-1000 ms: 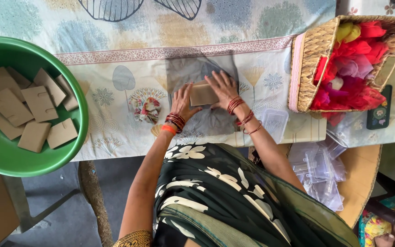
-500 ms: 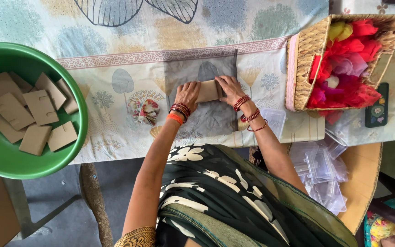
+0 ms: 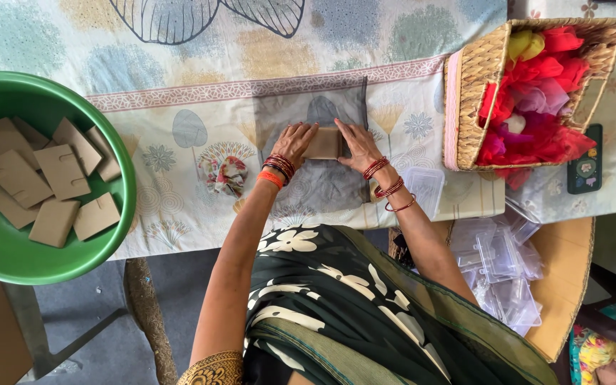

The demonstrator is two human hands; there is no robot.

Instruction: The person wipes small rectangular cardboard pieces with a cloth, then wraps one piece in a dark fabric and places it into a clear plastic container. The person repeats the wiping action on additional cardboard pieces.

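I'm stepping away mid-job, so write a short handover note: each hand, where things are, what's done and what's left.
Left hand and right hand: both press the ends of a small brown card packet lying on a grey sheer fabric sheet on the table.
Green bowl, on the left, holds about ten more brown cards.
Wicker basket, on the right, holds red and yellow fabric pieces.
Done: packet set on the sheet.
Left: the sheet lies flat, not wrapped around the packet.

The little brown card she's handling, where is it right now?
The brown card sits mid-table on a grey sheet, pressed between her left hand and right hand.
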